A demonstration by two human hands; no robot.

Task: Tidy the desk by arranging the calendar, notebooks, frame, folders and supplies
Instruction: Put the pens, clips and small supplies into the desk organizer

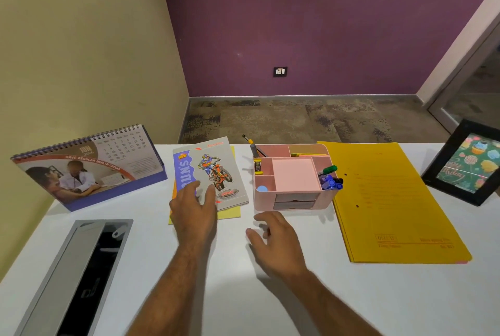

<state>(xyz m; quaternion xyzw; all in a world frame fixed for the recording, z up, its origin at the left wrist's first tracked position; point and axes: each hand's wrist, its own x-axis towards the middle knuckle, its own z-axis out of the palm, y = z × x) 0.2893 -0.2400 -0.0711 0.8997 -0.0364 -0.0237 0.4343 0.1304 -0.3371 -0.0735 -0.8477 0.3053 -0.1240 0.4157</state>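
Note:
A spiral desk calendar [89, 168] stands at the back left of the white desk [297, 295]. To its right lies a notebook with a motorbike cover [213, 168] on top of a yellow notebook [230, 212]. My left hand [193, 211] is open, its fingers resting on the near edge of the motorbike notebook. My right hand [273, 238] hovers open over the desk just in front of the pink organizer [293, 181], which holds markers and a stapler. Yellow folders [392, 200] lie to the right. A black picture frame [468, 165] leans at the far right.
A grey cable tray with an open lid [78, 273] is sunk into the desk at the near left. The desk's far edge runs just behind the objects, with carpet floor beyond. A pen [247, 139] sticks out behind the organizer.

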